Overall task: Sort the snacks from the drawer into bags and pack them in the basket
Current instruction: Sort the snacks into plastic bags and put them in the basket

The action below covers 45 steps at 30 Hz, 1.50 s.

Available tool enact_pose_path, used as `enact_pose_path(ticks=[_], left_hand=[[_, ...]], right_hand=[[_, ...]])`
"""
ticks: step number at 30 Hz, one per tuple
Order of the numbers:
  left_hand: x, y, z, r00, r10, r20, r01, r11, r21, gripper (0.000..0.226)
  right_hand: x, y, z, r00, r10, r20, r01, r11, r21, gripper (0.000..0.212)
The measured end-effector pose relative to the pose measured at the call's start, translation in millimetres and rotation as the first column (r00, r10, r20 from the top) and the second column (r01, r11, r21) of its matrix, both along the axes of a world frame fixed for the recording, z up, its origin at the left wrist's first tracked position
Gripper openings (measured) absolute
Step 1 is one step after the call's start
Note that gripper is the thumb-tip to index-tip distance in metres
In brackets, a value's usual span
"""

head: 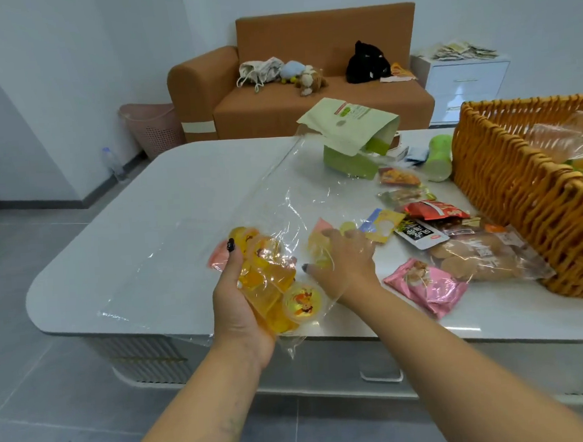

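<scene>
White table [153,208] carries everything. Wicker basket [506,187] at right edge, bagged snacks inside. Clear plastic bag [282,201] spread mid-table, mouth toward the person. Left hand [235,303] cups a cluster of yellow jelly cups [273,283] through the bag, thumb curled over them. Right hand [345,258] is inside the bag, fingers on another yellow cup. Loose snack packets [430,226] between right hand and basket. Print on packets too blurred to read.

White table [165,194] bears snack packets [427,286], wicker basket [506,187], green box [349,161].
</scene>
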<state>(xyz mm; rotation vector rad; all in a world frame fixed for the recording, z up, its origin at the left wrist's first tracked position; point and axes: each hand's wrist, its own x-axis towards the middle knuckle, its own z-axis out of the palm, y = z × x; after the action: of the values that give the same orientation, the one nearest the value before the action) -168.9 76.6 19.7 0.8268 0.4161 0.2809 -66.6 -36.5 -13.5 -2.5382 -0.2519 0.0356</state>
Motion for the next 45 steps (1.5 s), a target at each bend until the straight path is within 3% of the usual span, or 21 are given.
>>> enact_pose_path(ticks=[3, 8, 11, 13, 15, 17, 20, 24, 26, 27, 30, 33, 36, 38, 41, 45], left_hand=[[1.3, 5.3, 3.9, 1.0, 0.023, 0.0, -0.023, 1.0, 0.0, 0.036], [-1.3, 12.0, 6.8, 0.999, 0.038, -0.01, -0.038, 0.999, 0.007, 0.036], [-3.5, 15.0, 6.0, 0.999, 0.037, -0.02, -0.037, 0.999, 0.011, 0.036], [-4.4, 16.0, 5.6, 0.999, 0.032, -0.023, -0.032, 0.999, 0.013, 0.036], [-5.1, 16.0, 5.9, 0.999, 0.04, -0.015, -0.04, 0.999, 0.026, 0.035], [-5.7, 15.6, 6.4, 0.998, 0.058, -0.009, -0.057, 0.998, 0.035, 0.034], [-6.8, 13.2, 9.8, 0.998, 0.063, 0.006, -0.063, 0.997, 0.038, 0.034], [-7.6, 6.2, 11.3, 1.0, 0.013, 0.005, -0.013, 0.999, 0.04, 0.034], [-7.6, 3.8, 8.7, 0.999, -0.035, 0.002, 0.034, 0.999, 0.041, 0.035], [-7.3, 3.0, 6.6, 0.998, -0.058, 0.0, 0.058, 0.997, 0.045, 0.035], [-6.9, -0.9, 2.4, 0.991, -0.134, -0.007, 0.134, 0.988, 0.077, 0.041], [-7.7, -8.6, -0.9, 0.979, -0.206, 0.003, 0.205, 0.973, 0.109, 0.05], [-8.1, -17.5, -3.8, 0.963, -0.271, -0.004, 0.269, 0.957, 0.104, 0.048], [-7.3, -23.7, -4.3, 0.95, -0.312, -0.01, 0.311, 0.945, 0.1, 0.048], [-7.2, -32.8, -4.2, 0.929, -0.37, -0.007, 0.368, 0.92, 0.139, 0.046], [-7.7, -38.6, -7.1, 0.912, -0.409, -0.04, 0.411, 0.903, 0.123, 0.043]], right_hand=[[8.3, 9.1, -12.1, 0.994, -0.017, 0.112, 0.033, 0.989, -0.143, 0.072], [10.4, 10.7, -19.8, 0.974, 0.009, 0.227, 0.044, 0.973, -0.227, 0.042], [7.3, 3.9, -22.0, 0.965, 0.066, 0.255, 0.022, 0.944, -0.329, 0.039], [5.2, -4.6, -20.3, 0.983, 0.054, 0.174, -0.019, 0.98, -0.199, 0.036], [2.9, -16.6, -7.5, 1.0, -0.027, 0.011, 0.026, 0.993, 0.116, 0.032], [-2.5, -30.3, 12.8, 0.963, -0.081, -0.258, 0.194, 0.872, 0.449, 0.024], [-12.9, -51.3, 37.9, 0.831, 0.121, -0.544, 0.426, 0.491, 0.76, 0.006], [-23.6, -84.3, 65.4, 0.747, 0.373, -0.55, 0.559, 0.096, 0.824, 0.007], [-31.8, -99.5, 81.4, 0.747, 0.42, -0.515, 0.578, -0.028, 0.816, 0.017], [-36.2, -107.4, 90.8, 0.769, 0.399, -0.499, 0.559, -0.042, 0.828, 0.022], [-48.5, -131.4, 121.3, 0.878, 0.224, -0.424, 0.419, 0.071, 0.905, 0.016], [-59.9, -154.1, 149.2, 0.95, 0.125, -0.286, 0.23, 0.335, 0.913, 0.02], [-67.4, -163.2, 166.5, 0.943, 0.243, -0.229, -0.023, 0.731, 0.682, 0.013], [-66.7, -160.2, 167.2, 0.935, 0.27, -0.231, -0.141, 0.879, 0.456, 0.009], [-61.0, -149.0, 155.9, 0.931, 0.25, -0.266, -0.168, 0.94, 0.296, 0.009], [-55.1, -140.5, 135.0, 0.872, 0.325, -0.367, -0.222, 0.929, 0.296, 0.017]])
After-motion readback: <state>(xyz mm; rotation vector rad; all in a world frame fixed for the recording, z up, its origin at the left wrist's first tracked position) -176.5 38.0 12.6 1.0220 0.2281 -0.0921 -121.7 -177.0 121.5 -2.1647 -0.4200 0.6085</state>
